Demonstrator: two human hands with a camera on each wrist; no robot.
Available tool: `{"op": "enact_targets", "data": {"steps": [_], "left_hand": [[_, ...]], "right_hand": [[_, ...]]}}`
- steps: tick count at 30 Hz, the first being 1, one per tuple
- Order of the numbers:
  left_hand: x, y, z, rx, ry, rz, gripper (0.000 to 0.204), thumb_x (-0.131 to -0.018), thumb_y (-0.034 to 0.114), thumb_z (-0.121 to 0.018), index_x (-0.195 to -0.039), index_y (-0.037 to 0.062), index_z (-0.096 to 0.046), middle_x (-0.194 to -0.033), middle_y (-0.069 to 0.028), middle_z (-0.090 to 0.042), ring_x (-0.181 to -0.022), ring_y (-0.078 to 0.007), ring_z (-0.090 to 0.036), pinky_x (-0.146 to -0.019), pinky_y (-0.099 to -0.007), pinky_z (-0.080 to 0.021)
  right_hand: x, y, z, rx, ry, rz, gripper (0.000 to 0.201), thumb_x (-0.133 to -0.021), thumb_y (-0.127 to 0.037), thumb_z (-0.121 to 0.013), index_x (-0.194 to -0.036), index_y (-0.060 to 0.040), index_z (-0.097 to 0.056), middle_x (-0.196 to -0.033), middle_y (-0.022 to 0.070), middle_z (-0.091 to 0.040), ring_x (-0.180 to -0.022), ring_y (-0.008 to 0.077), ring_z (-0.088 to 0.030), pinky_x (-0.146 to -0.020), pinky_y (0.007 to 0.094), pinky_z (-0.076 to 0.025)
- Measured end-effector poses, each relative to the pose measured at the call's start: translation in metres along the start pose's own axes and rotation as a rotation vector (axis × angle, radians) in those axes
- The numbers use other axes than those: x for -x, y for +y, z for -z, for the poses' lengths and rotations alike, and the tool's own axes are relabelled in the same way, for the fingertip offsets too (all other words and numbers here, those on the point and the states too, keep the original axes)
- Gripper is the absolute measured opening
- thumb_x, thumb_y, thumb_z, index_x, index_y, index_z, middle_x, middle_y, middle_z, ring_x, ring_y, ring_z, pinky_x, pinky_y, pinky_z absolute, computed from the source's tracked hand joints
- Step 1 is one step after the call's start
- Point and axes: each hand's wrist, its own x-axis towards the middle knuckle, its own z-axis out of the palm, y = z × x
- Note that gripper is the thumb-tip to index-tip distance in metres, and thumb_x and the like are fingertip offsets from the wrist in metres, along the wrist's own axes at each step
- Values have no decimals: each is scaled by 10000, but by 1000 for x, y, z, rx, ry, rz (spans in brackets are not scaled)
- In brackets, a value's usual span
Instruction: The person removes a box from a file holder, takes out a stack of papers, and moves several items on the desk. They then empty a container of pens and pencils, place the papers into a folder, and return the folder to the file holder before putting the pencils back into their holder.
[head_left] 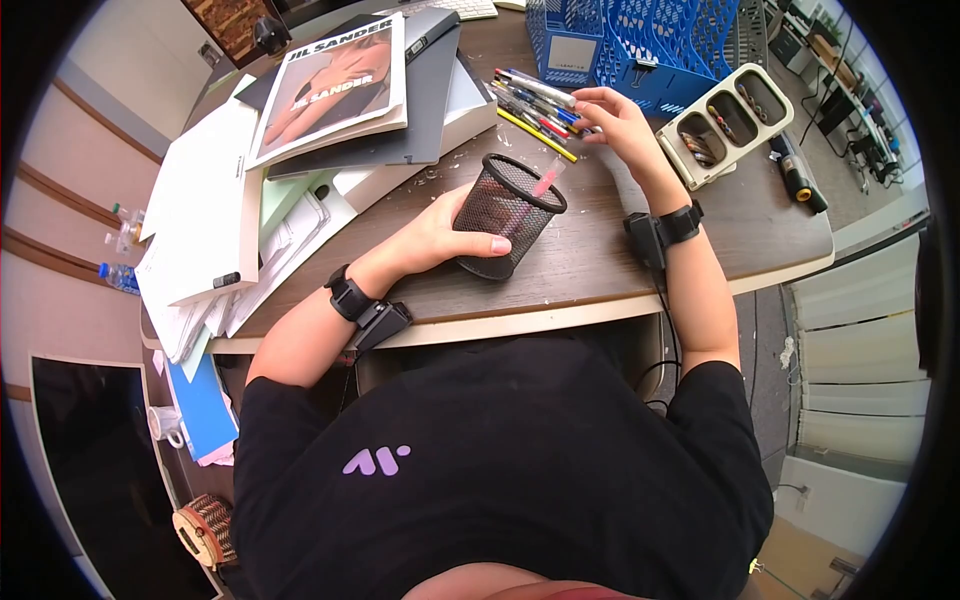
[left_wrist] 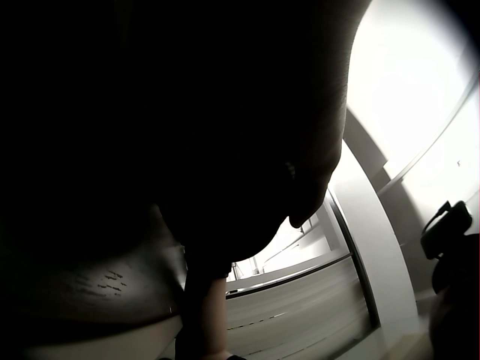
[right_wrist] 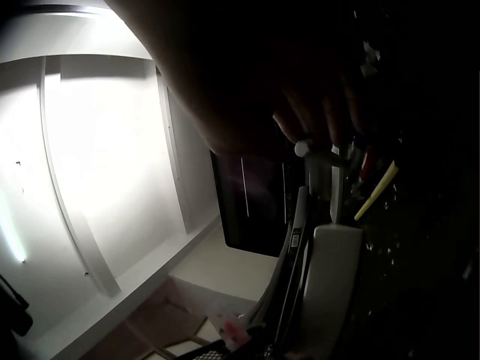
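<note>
Risk first: your left hand (head_left: 440, 238) wraps the black mesh pen cup (head_left: 507, 215) from the side, thumb across its front wall, and the cup leans a little toward you. It is light and nearly empty, so any loosening of that grip or a knock from your forearm could tip it and spill the pink pen (head_left: 548, 180) poking over its rim.

Your right hand (head_left: 615, 117) reaches into the pile of loose pens (head_left: 530, 102) on the worktop (head_left: 620, 250), fingers (head_left: 592, 96) curled down onto them. Whether they have closed on one pen cannot be told; the wrist views are too dark. The pens lie crossed and overlapping, so pulling one could drag or roll its neighbours toward the blue file tray (head_left: 640, 45) or the cream compartment tray (head_left: 727, 120).

The cup: open black wire mesh, round, wider at the rim, standing near the front edge of the worktop, well apart from the pen pile.
</note>
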Motion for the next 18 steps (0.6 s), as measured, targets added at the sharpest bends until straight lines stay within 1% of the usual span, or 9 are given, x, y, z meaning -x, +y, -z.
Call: {"op": "enact_targets", "data": {"steps": [3, 6, 8, 9, 10, 11, 12, 15, 18], "left_hand": [[0, -1, 0, -4, -3, 2, 685, -759, 261, -796, -1328, 0, -517, -1131, -38, -612, -1033, -129, -556, -968, -287, -438], [0, -3, 3, 9, -22, 2, 684, -783, 266, -809, -1342, 1, -518, -1165, -37, -614, -1065, -126, -549, -988, -293, -427], [0, -3, 3, 21, -30, -3, 681, -795, 267, -816, -1347, 1, -520, -1182, -35, -614, -1078, -124, -545, -995, -296, -423], [0, -2, 3, 27, -29, -8, 678, -796, 267, -815, -1345, 1, -520, -1181, -34, -614, -1076, -123, -546, -993, -296, -424], [0, -2, 2, 33, -27, -12, 675, -796, 266, -814, -1343, 1, -521, -1180, -33, -613, -1073, -122, -546, -991, -296, -426], [0, -2, 2, 32, -23, -18, 671, -797, 265, -813, -1341, 1, -522, -1180, -31, -612, -1071, -120, -546, -989, -294, -427], [0, -2, 1, 32, -20, -23, 667, -798, 263, -812, -1339, 1, -523, -1180, -29, -612, -1069, -119, -546, -986, -293, -429], [0, -3, 2, 32, -20, -18, 659, -801, 257, -809, -1337, 1, -523, -1172, -27, -613, -1062, -116, -548, -979, -290, -433], [-1, -6, 3, 25, -35, 0, 691, -785, 240, -792, -1363, 2, -498, -1192, -52, -621, -1089, -136, -567, -999, -303, -438]], "right_hand": [[-4, 5, 0, 143, 42, 150, 334, -945, -305, -661, -1167, -56, -675, -982, 54, -695, -879, 113, -638, -757, 249, -512], [5, -10, -2, -7, -71, 192, 344, -949, -327, -656, -1141, -43, -689, -925, 33, -681, -822, 87, -611, -743, 225, -494], [15, -21, 1, -176, -426, 123, 350, -955, -324, -649, -1136, -27, -686, -893, 21, -674, -780, 68, -592, -720, 211, -483], [19, -24, 0, -158, -549, 78, 329, -959, -300, -645, -1122, -17, -686, -872, 16, -671, -750, 60, -582, -705, 206, -477], [21, -27, -1, -81, -655, 116, 293, -958, -273, -649, -1095, -18, -693, -863, 19, -672, -739, 64, -583, -702, 214, -483], [25, -30, -7, -92, -681, 110, 263, -957, -250, -647, -1071, -18, -696, -865, 21, -675, -736, 63, -581, -698, 215, -483], [28, -32, -12, -103, -706, 104, 235, -955, -227, -646, -1047, -18, -699, -866, 24, -678, -732, 62, -579, -694, 216, -483], [27, -30, -13, -114, -707, 87, 188, -955, -184, -632, -1002, -14, -697, -879, 30, -684, -741, 61, -583, -699, 221, -487], [15, -17, -2, -267, -460, 84, 168, -956, -166, -619, -980, -16, -691, -874, 28, -682, -748, 65, -592, -706, 234, -501]]}}
